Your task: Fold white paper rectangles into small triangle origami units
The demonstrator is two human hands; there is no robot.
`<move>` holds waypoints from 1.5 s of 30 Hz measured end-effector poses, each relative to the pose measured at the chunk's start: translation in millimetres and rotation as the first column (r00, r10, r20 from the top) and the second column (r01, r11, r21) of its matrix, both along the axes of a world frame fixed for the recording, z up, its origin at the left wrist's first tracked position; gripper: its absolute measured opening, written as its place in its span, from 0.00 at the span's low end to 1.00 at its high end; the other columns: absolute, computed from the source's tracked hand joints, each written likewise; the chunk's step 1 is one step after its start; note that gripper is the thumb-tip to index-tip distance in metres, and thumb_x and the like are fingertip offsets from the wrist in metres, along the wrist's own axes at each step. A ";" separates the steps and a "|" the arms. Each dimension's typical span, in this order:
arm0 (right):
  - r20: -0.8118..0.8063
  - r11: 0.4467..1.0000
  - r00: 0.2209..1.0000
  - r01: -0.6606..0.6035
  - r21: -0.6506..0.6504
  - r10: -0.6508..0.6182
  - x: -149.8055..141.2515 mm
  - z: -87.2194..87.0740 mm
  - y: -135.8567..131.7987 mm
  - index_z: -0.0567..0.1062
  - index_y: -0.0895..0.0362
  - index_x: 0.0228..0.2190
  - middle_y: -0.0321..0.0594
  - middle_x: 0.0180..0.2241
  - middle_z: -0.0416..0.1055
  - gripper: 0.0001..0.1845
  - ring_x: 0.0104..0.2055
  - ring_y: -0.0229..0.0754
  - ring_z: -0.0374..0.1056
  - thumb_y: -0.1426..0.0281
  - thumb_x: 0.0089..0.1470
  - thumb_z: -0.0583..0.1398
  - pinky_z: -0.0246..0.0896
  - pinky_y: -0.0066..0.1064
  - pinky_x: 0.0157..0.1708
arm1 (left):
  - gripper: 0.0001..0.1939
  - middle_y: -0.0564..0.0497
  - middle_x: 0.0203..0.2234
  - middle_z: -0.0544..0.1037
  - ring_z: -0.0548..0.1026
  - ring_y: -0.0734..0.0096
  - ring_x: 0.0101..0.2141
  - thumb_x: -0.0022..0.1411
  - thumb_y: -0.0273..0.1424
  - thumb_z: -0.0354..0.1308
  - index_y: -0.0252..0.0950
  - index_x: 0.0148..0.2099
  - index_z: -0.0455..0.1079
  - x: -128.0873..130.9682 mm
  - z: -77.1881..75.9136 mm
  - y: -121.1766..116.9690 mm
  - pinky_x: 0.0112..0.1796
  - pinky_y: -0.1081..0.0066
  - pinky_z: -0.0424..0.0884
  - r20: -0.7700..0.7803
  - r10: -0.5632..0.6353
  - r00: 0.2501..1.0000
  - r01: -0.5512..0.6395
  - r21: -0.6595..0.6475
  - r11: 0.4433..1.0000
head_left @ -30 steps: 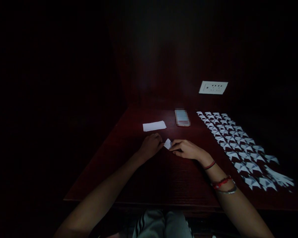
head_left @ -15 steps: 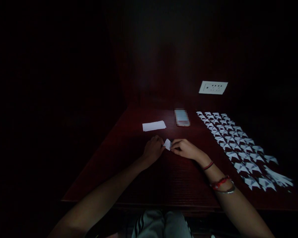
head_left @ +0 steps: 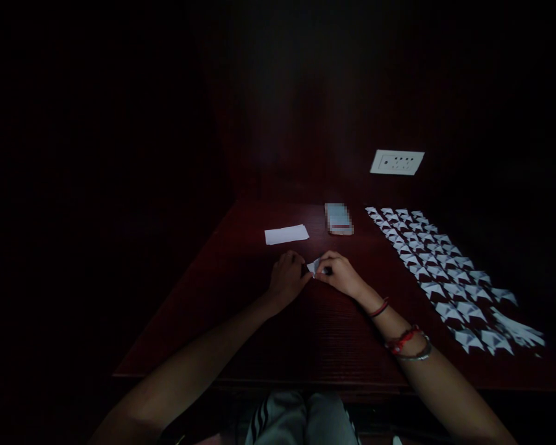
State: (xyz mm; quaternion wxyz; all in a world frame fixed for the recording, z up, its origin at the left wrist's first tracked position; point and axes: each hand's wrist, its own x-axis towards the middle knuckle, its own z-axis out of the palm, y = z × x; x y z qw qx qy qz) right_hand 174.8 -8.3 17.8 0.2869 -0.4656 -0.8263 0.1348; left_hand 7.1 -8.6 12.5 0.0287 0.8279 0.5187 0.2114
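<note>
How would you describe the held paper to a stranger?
On the dark red table, look where the left hand and right hand nearly meet. The small white paper is between them. Unlike the flat rectangular paper beyond and the pointed pieces in rows at right, it alone is held.

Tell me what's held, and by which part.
A small folded white paper piece: the right hand pinches its right side; the left hand meets its left edge, grip unclear.
</note>
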 end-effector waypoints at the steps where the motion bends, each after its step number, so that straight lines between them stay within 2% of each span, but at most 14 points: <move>1: -0.011 1.000 1.000 0.014 0.006 -0.014 -0.3 -0.6 0.3 0.72 0.57 0.22 0.38 0.30 0.64 0.03 0.34 0.37 0.60 0.70 0.41 0.59 0.54 0.29 0.36 | 0.13 0.48 0.37 0.61 0.61 0.64 0.40 0.52 0.38 0.52 0.35 0.38 0.61 0.5 -1.2 0.8 0.38 0.65 0.60 0.012 0.000 1.000 0.000 0.006 1.000; 11: -0.067 1.000 0.998 0.006 -0.021 -0.007 0.5 -7.1 5.7 0.71 0.57 0.23 0.37 0.29 0.66 0.05 0.31 0.35 0.62 0.70 0.39 0.60 0.56 0.26 0.33 | 0.05 0.51 0.36 0.61 0.61 0.67 0.41 0.51 0.28 0.54 0.36 0.33 0.62 5.8 -12.2 10.6 0.43 0.66 0.57 0.202 -0.073 0.977 0.066 0.039 0.997; 18: -0.070 1.000 0.997 0.022 -0.022 -0.023 0.5 -3.9 5.7 0.69 0.58 0.27 0.36 0.28 0.67 0.11 0.30 0.36 0.62 0.70 0.36 0.62 0.55 0.26 0.31 | 0.08 0.51 0.35 0.63 0.62 0.68 0.40 0.50 0.27 0.55 0.36 0.35 0.63 6.1 -13.1 13.9 0.42 0.66 0.58 0.241 -0.140 0.960 0.142 0.010 0.990; 22: -0.070 0.999 0.997 0.029 -0.029 -0.031 0.5 -3.6 5.4 0.68 0.58 0.27 0.36 0.29 0.67 0.11 0.30 0.36 0.62 0.70 0.36 0.62 0.55 0.26 0.31 | 0.07 0.51 0.35 0.62 0.62 0.68 0.39 0.49 0.29 0.56 0.35 0.34 0.64 4.0 -14.6 13.8 0.41 0.67 0.59 0.225 -0.128 0.966 0.128 0.017 0.992; 27: -0.075 0.999 0.997 0.021 -0.030 -0.023 0.7 -4.5 5.7 0.68 0.58 0.27 0.37 0.29 0.67 0.10 0.30 0.36 0.62 0.69 0.37 0.61 0.55 0.26 0.31 | 0.11 0.50 0.36 0.62 0.62 0.65 0.39 0.48 0.33 0.57 0.35 0.34 0.63 1.7 -13.7 12.8 0.40 0.66 0.60 0.166 -0.054 0.985 0.052 0.019 0.998; 35: -0.080 0.999 0.997 0.010 -0.030 -0.012 0.9 -4.4 5.2 0.68 0.58 0.27 0.37 0.29 0.67 0.10 0.31 0.36 0.62 0.69 0.37 0.61 0.55 0.27 0.32 | 0.10 0.50 0.35 0.62 0.62 0.66 0.39 0.48 0.34 0.57 0.35 0.33 0.64 0.1 -9.0 10.8 0.40 0.66 0.60 0.155 0.004 0.988 0.001 -0.030 1.000; 45: -0.068 0.999 0.998 0.000 -0.034 -0.002 0.6 -2.5 4.4 0.69 0.58 0.27 0.37 0.29 0.67 0.10 0.31 0.36 0.62 0.70 0.37 0.61 0.55 0.26 0.32 | 0.03 0.50 0.37 0.62 0.61 0.67 0.41 0.50 0.29 0.55 0.36 0.31 0.66 3.1 -13.4 16.7 0.42 0.66 0.58 0.235 -0.039 0.971 0.046 -0.023 0.999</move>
